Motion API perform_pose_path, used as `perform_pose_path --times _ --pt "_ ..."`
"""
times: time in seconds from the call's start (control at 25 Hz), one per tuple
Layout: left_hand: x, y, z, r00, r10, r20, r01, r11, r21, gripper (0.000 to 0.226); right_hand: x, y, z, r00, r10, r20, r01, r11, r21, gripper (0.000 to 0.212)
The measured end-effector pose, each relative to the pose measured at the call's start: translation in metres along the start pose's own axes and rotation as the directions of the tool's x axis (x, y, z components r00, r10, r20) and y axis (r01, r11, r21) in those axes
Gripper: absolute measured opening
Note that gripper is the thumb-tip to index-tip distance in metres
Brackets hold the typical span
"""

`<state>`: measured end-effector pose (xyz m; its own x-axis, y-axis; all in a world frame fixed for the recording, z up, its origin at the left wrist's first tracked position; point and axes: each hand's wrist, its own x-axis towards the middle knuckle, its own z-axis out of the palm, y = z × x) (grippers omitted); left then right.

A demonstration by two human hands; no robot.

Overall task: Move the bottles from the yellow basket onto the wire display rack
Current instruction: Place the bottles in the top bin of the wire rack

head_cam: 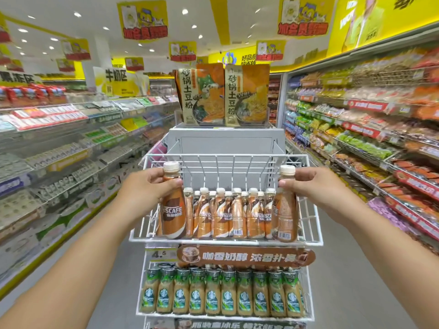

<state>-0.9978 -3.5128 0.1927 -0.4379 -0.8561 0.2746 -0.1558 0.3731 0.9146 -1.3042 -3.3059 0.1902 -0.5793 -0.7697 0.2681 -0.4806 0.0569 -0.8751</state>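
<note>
Holding one bottle each, both hands are at the front corners of the upper wire shelf. The left hand (152, 186) has its fingers and thumb curled around the neck of the left bottle (173, 205), just under its cap; the right hand (306, 186) pinches the neck of the right bottle (286, 207) in the same way. Both bottles stand upright, long axis vertical, and hang straight below the gripping fingers. Their bases are near the front rim of the wire display rack (225, 241); whether they already rest on the wire I cannot tell. Between them stands a row of same coffee bottles (228, 214), so each free place is at an end of the row, directly under its own hand. The yellow basket is not visible.
</note>
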Motion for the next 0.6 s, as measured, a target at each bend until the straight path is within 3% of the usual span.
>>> perform_pose_path --times 0.28,0.6 --pt "0.086 -0.061 -0.011 0.997 -0.042 0.066 0.036 0.995 0.098 0.016 0.045 0.017 0.027 0.977 0.175 -0.124 -0.184 0.98 -0.07 0.011" --pt "0.133 -0.107 0.008 0.983 -0.153 0.099 0.131 0.972 0.196 0.025 0.087 0.066 0.018 0.931 0.291 -0.222 -0.338 0.917 -0.214 0.032"
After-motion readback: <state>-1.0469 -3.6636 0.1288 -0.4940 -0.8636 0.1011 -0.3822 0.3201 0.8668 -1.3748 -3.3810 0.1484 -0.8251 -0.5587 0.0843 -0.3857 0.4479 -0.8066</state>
